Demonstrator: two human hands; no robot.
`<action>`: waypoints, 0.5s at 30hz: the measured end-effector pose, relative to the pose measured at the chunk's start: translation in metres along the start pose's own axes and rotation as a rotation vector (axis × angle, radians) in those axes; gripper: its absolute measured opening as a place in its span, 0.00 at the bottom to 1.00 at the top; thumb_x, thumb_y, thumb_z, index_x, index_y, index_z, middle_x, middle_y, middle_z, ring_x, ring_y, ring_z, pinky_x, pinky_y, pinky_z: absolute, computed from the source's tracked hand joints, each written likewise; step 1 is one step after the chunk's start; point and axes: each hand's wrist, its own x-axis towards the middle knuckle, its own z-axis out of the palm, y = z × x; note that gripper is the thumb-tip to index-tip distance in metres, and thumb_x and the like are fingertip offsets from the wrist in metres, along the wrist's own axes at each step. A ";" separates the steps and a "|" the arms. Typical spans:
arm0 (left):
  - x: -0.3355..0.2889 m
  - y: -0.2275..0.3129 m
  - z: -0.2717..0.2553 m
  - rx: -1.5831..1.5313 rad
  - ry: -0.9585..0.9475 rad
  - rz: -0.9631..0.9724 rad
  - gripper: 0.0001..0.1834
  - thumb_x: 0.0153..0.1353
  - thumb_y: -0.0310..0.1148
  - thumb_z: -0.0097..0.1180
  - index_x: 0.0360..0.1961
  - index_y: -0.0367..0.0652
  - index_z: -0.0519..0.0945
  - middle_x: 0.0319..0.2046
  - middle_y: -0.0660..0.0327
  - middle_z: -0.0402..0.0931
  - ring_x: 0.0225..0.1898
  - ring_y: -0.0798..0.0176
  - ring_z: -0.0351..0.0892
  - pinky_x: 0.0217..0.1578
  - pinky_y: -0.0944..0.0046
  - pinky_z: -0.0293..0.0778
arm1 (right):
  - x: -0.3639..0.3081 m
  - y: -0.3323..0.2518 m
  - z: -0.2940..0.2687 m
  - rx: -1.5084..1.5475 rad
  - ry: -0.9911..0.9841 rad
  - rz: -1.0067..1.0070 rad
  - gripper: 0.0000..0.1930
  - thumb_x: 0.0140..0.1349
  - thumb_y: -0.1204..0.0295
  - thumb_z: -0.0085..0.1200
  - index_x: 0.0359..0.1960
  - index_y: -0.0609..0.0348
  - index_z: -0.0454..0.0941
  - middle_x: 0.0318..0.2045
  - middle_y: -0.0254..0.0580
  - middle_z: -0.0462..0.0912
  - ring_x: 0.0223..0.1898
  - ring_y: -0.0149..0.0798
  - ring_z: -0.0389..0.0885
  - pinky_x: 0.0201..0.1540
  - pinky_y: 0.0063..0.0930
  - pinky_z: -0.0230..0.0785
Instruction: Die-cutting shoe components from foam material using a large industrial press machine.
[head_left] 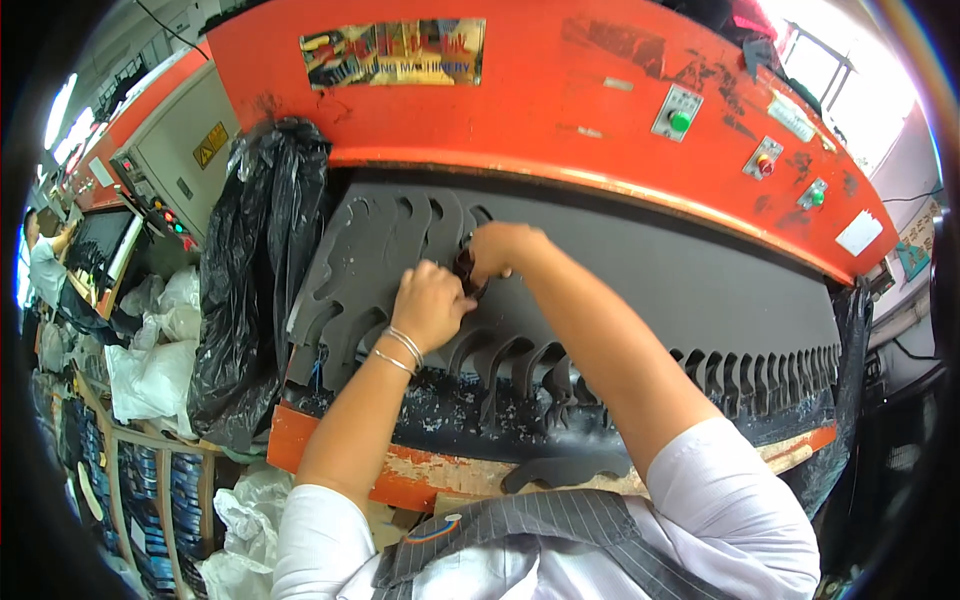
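Note:
Both my hands are over a dark grey foam sheet [620, 260] on the machine bed. My right hand [500, 252] grips a small dark, curved cutting die [464, 264] from above, near the cut left part of the sheet. Just nearer to me and to the left, my left hand [432, 305] is closed at the die's lower end, its thumb against it. The fingers hide much of the die. Rows of wavy cut-outs run down the sheet's left side and along its near edge.
Beyond the sheet, an orange press beam [560, 80] spans the bed, with a green button [680, 121] and a red button [765, 165]. Black plastic [265, 270] hangs at left. A loose wavy foam piece [565, 472] lies at the front edge. Another person [50, 265] is far left.

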 end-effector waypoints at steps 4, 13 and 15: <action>0.031 -0.004 -0.001 -0.271 0.239 0.011 0.10 0.50 0.34 0.66 0.24 0.40 0.78 0.34 0.58 0.80 0.39 0.50 0.74 0.44 0.55 0.69 | 0.038 0.008 -0.015 -0.026 -0.349 0.224 0.17 0.51 0.61 0.65 0.39 0.59 0.84 0.30 0.44 0.85 0.31 0.40 0.82 0.32 0.35 0.75; 0.033 -0.008 0.021 -0.058 -0.239 -0.158 0.27 0.60 0.32 0.51 0.62 0.50 0.67 0.37 0.52 0.81 0.38 0.46 0.81 0.44 0.52 0.76 | -0.052 0.062 0.001 1.374 0.432 -0.459 0.06 0.45 0.84 0.52 0.26 0.67 0.79 0.28 0.37 0.79 0.26 0.31 0.78 0.30 0.23 0.71; 0.054 -0.002 0.010 0.021 -0.287 -0.206 0.26 0.61 0.31 0.45 0.63 0.58 0.69 0.35 0.52 0.82 0.38 0.47 0.82 0.42 0.52 0.76 | -0.070 0.062 -0.001 1.131 0.444 -0.411 0.07 0.41 0.82 0.53 0.25 0.67 0.79 0.29 0.39 0.79 0.27 0.32 0.78 0.30 0.24 0.70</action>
